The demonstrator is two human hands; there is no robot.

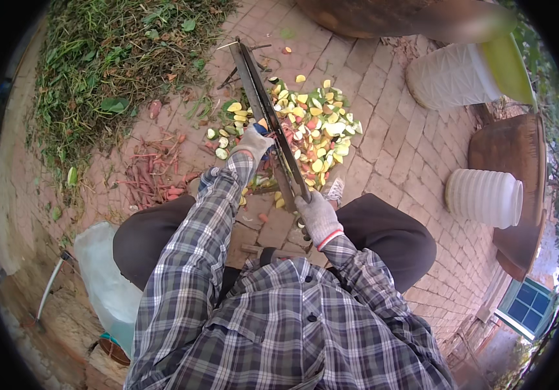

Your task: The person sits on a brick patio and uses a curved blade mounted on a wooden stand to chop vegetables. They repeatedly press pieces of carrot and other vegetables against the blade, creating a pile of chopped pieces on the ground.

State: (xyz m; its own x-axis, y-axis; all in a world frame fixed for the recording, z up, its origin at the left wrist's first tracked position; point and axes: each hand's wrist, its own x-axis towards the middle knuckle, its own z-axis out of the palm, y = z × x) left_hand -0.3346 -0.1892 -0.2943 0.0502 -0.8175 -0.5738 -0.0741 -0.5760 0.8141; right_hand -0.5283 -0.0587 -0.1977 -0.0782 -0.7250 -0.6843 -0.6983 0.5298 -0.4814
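A long metal hinged-blade cutter [273, 117] stands at a slant between my knees. My right hand [319, 217], in a pale knitted glove with a red-edged cuff, is closed around its near end. My left hand [254, 142], in a white and blue glove, is at the cutter's left side with an orange-fleshed piece of root [263, 124] at its fingers. Under and right of the cutter lies a heap of cut yellow, white and green slices [323, 126]. Thin reddish roots [150, 170] lie in a pile on the left.
A large heap of green vines [113, 63] covers the upper left. At right are a ribbed white plastic jar [484, 197], a pale patterned tub [450, 75] and large brown vessels [503, 146]. A translucent plastic sack [106, 273] is beside my left knee. Brick paving [396, 131] lies underneath.
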